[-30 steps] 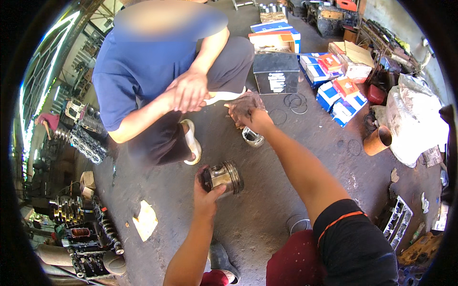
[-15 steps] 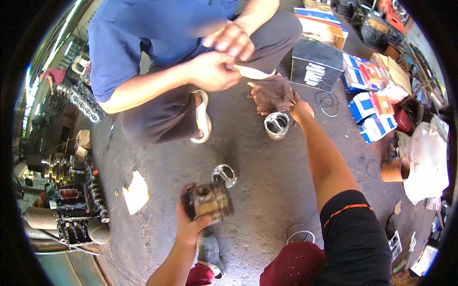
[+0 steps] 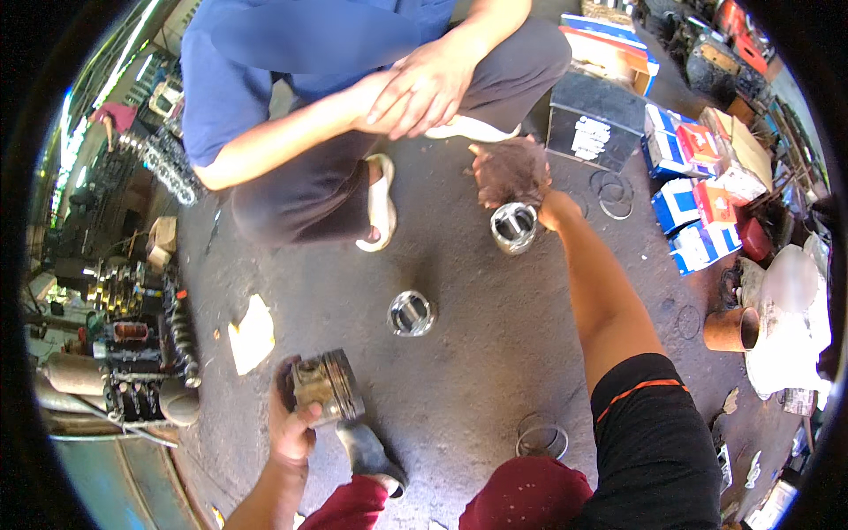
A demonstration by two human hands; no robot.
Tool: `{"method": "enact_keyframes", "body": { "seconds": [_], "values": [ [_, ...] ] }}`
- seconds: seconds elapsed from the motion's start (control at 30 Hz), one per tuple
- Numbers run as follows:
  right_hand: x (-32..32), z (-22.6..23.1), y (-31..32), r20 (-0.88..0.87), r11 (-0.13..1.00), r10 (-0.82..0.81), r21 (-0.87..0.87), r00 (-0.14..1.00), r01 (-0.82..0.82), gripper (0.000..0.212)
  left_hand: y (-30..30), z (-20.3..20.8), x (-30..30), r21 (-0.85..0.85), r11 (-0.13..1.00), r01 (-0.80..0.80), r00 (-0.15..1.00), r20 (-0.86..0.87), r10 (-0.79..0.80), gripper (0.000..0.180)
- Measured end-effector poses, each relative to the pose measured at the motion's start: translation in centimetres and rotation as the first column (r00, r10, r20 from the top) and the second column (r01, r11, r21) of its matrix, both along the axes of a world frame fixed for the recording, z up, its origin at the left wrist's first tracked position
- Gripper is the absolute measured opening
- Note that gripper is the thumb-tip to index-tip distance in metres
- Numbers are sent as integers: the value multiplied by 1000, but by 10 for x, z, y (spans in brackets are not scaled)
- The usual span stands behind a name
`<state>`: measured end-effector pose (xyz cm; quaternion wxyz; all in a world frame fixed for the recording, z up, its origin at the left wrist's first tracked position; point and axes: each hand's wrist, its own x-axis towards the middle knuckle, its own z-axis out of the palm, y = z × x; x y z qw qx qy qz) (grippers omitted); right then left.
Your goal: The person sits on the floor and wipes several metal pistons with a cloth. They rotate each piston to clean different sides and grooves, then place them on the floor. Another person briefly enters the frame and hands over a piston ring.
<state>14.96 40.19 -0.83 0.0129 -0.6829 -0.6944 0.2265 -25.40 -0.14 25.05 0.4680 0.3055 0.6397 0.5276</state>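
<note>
My left hand (image 3: 296,433) is closed around a worn, brownish piston (image 3: 327,387), tilted on its side with its ring grooves facing right. At the end of my outstretched right arm, my right hand (image 3: 558,212) grips a crumpled brown rag (image 3: 512,172); part of its fingers is hidden by the cloth. Just in front of the rag stands a shiny piston (image 3: 514,228), close beside my right hand. A second shiny piston (image 3: 412,314) stands on the floor between my two hands, touched by neither.
A person in a blue shirt (image 3: 238,106) squats opposite, hands crossed. Piston rings (image 3: 612,194) lie right of the rag, and more rings (image 3: 542,439) by my knee. Blue-and-white boxes (image 3: 678,205) sit at right. Engine parts (image 3: 132,353) line the left; a pale paper (image 3: 253,336) lies nearby.
My left hand has moved left with the worn piston, away from the standing shiny piston. My right hand stays at the rag. The other person's hands have come together.
</note>
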Motion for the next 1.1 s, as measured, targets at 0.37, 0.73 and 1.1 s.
{"method": "enact_keyframes", "body": {
  "seconds": [0.37, 0.73, 1.1],
  "values": [
    [-13, -8, 31, -200, 970, -243, -72, 949, 233, 48, -50, 86, -13, 33, 982, -185, 981, -59, 187, 104],
    [45, 13, -15, -385, 653, 16, 703, 923, 282, 26, -55, 80, -15, -66, 977, -205, 971, -136, 195, 94],
    [-6, 106, -181, -854, 966, 107, 210, 509, 149, 31, 47, 96, 20, -155, 987, -47, 970, -243, 8, 84]
  ]
}}
